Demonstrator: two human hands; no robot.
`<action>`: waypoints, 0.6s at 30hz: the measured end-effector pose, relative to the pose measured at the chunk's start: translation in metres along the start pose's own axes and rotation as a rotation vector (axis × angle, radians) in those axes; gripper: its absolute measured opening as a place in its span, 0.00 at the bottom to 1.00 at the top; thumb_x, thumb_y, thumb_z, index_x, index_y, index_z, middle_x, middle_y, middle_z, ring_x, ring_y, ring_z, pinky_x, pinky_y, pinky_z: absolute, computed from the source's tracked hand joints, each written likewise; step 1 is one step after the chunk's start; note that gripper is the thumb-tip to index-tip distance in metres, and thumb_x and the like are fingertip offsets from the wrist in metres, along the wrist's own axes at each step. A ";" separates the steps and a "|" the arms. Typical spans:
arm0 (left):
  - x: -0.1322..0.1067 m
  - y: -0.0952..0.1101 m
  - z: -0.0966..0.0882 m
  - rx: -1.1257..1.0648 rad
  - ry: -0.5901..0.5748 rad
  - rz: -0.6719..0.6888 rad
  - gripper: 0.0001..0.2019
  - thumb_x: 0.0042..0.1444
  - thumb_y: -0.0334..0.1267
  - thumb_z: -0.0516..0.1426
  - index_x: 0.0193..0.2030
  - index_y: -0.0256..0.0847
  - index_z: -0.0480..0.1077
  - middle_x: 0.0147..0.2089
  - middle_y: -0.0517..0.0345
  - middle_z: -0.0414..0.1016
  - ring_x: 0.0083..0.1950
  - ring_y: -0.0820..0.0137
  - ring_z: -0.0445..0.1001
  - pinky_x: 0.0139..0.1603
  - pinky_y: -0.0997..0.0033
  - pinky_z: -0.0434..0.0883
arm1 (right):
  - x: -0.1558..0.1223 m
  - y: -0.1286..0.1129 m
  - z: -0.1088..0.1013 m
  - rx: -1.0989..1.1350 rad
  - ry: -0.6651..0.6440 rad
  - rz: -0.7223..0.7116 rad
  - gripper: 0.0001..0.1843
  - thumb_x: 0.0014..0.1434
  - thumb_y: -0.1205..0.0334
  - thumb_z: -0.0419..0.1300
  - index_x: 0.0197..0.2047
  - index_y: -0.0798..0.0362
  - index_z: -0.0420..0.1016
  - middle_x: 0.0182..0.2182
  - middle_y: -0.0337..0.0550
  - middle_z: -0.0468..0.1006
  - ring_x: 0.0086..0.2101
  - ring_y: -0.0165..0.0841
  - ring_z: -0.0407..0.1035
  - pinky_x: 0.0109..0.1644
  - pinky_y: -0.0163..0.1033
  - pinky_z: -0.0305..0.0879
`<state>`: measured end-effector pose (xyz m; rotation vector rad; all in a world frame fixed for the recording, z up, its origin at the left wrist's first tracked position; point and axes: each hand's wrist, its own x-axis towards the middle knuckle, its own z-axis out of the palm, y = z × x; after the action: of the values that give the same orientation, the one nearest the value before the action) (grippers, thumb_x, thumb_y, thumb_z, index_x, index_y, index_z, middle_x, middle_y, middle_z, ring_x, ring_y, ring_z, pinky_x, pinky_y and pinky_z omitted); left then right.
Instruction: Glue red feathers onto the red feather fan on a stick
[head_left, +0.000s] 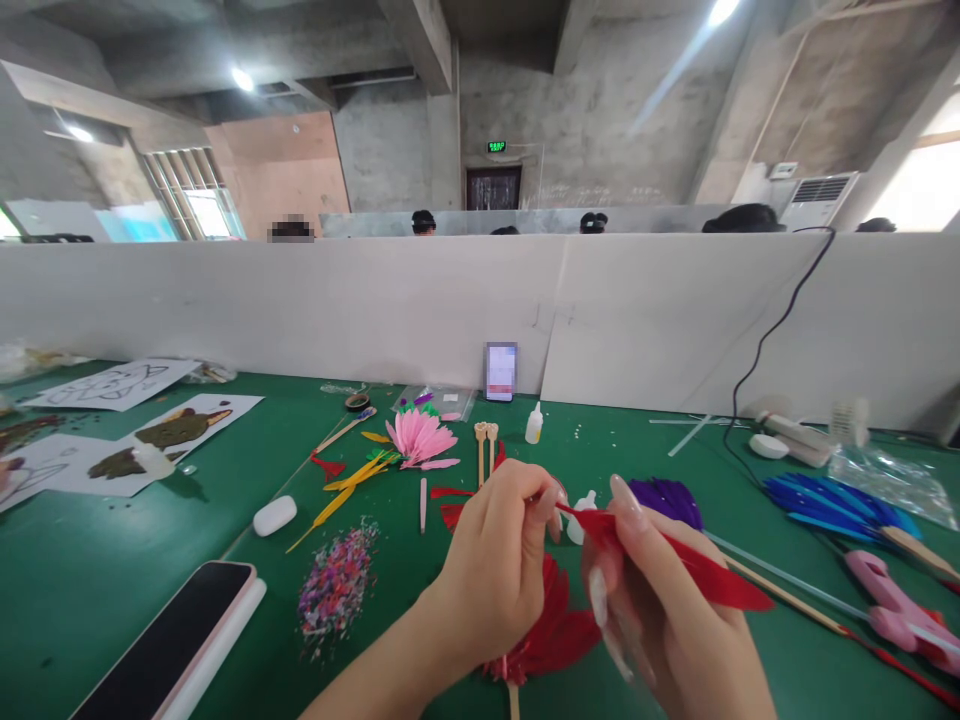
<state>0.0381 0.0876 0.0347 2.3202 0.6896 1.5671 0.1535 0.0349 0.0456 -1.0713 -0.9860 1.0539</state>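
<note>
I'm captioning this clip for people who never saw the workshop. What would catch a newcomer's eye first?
Front and centre, the left hand and right hand pinch a red feather above a fan of red feathers on the green table. Behind them lies a pink feather flower, with blue feathers at the right. A heap of mixed sequins and a dark phone lie at the left.

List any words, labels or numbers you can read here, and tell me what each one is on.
None can be read.
Green lit sign above the far door: characters too small and blurred.
Card propped against the white partition: blurred out.
Glue bottle on the green table: no legible label.
Paper sheets at left: drawings only, no text visible.
</note>
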 end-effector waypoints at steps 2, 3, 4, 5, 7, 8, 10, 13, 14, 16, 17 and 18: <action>0.000 0.001 -0.001 -0.013 -0.004 -0.008 0.08 0.62 0.27 0.43 0.41 0.41 0.60 0.31 0.59 0.67 0.31 0.76 0.67 0.33 0.78 0.66 | 0.000 0.002 -0.002 -0.048 -0.011 -0.042 0.25 0.58 0.42 0.52 0.17 0.50 0.64 0.07 0.34 0.60 0.09 0.26 0.55 0.10 0.30 0.55; 0.000 0.001 -0.001 -0.020 -0.002 -0.013 0.08 0.62 0.26 0.43 0.41 0.41 0.60 0.31 0.60 0.66 0.30 0.76 0.67 0.33 0.78 0.66 | 0.000 0.003 -0.002 -0.086 -0.011 -0.062 0.26 0.59 0.42 0.51 0.17 0.49 0.64 0.07 0.34 0.60 0.09 0.26 0.55 0.10 0.31 0.55; -0.001 0.001 -0.001 -0.027 0.002 -0.019 0.09 0.63 0.26 0.43 0.41 0.41 0.60 0.31 0.60 0.66 0.30 0.77 0.66 0.33 0.79 0.65 | 0.000 0.003 -0.003 -0.122 -0.007 -0.085 0.26 0.60 0.42 0.50 0.17 0.49 0.63 0.07 0.34 0.59 0.08 0.26 0.55 0.10 0.31 0.56; -0.001 0.001 -0.001 -0.033 0.006 -0.025 0.09 0.63 0.27 0.43 0.41 0.41 0.60 0.30 0.60 0.66 0.29 0.77 0.66 0.32 0.79 0.65 | 0.000 0.003 -0.003 -0.149 -0.003 -0.108 0.26 0.60 0.42 0.49 0.17 0.49 0.63 0.07 0.34 0.59 0.08 0.26 0.55 0.10 0.31 0.56; -0.002 0.002 -0.001 -0.050 0.008 -0.043 0.09 0.63 0.27 0.42 0.40 0.41 0.60 0.30 0.60 0.65 0.29 0.77 0.66 0.32 0.79 0.65 | 0.000 0.003 -0.004 -0.172 0.003 -0.129 0.27 0.60 0.42 0.48 0.17 0.49 0.63 0.07 0.35 0.59 0.08 0.26 0.55 0.10 0.30 0.56; -0.002 0.002 -0.001 -0.062 0.003 -0.054 0.09 0.63 0.28 0.42 0.40 0.41 0.60 0.30 0.60 0.65 0.29 0.77 0.66 0.31 0.79 0.65 | 0.000 0.003 -0.004 -0.176 -0.003 -0.129 0.27 0.61 0.43 0.47 0.16 0.49 0.63 0.07 0.35 0.60 0.09 0.26 0.56 0.10 0.30 0.56; -0.001 0.003 -0.002 -0.091 -0.010 -0.095 0.09 0.64 0.30 0.42 0.39 0.41 0.61 0.29 0.60 0.65 0.27 0.77 0.65 0.30 0.78 0.64 | 0.001 0.002 -0.005 -0.195 -0.022 -0.155 0.29 0.61 0.43 0.47 0.15 0.50 0.63 0.08 0.35 0.60 0.10 0.26 0.57 0.11 0.30 0.57; 0.002 0.005 -0.004 -0.137 -0.001 -0.179 0.10 0.65 0.34 0.41 0.36 0.41 0.61 0.26 0.62 0.64 0.26 0.77 0.64 0.27 0.78 0.63 | 0.006 -0.001 -0.008 -0.266 -0.027 -0.344 0.22 0.54 0.43 0.57 0.20 0.51 0.71 0.11 0.35 0.65 0.12 0.25 0.59 0.14 0.30 0.61; 0.002 0.005 -0.005 -0.151 0.006 -0.210 0.11 0.66 0.35 0.41 0.34 0.41 0.60 0.26 0.62 0.63 0.25 0.77 0.63 0.27 0.78 0.63 | 0.008 -0.002 -0.009 -0.295 -0.020 -0.417 0.18 0.50 0.45 0.62 0.24 0.51 0.73 0.13 0.34 0.67 0.14 0.26 0.61 0.16 0.30 0.62; 0.004 0.006 -0.006 -0.175 0.003 -0.263 0.13 0.66 0.36 0.40 0.33 0.41 0.59 0.25 0.62 0.64 0.25 0.77 0.64 0.26 0.78 0.63 | 0.012 -0.003 -0.010 -0.352 -0.010 -0.513 0.14 0.43 0.53 0.69 0.33 0.50 0.75 0.17 0.33 0.70 0.17 0.26 0.65 0.18 0.29 0.65; 0.004 0.006 -0.007 -0.181 -0.009 -0.288 0.13 0.66 0.37 0.40 0.32 0.41 0.59 0.25 0.62 0.64 0.25 0.77 0.64 0.26 0.77 0.63 | 0.013 -0.003 -0.011 -0.380 -0.007 -0.537 0.17 0.43 0.57 0.70 0.37 0.49 0.75 0.19 0.33 0.72 0.18 0.27 0.66 0.19 0.29 0.67; 0.004 0.006 -0.006 -0.182 -0.023 -0.304 0.13 0.66 0.38 0.40 0.32 0.41 0.59 0.25 0.62 0.64 0.25 0.76 0.64 0.26 0.76 0.63 | 0.014 -0.003 -0.011 -0.401 -0.005 -0.559 0.19 0.43 0.61 0.70 0.41 0.47 0.75 0.20 0.33 0.73 0.19 0.27 0.68 0.21 0.29 0.68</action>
<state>0.0349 0.0839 0.0433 1.9922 0.8140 1.4006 0.1679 0.0462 0.0475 -1.0186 -1.4348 0.4100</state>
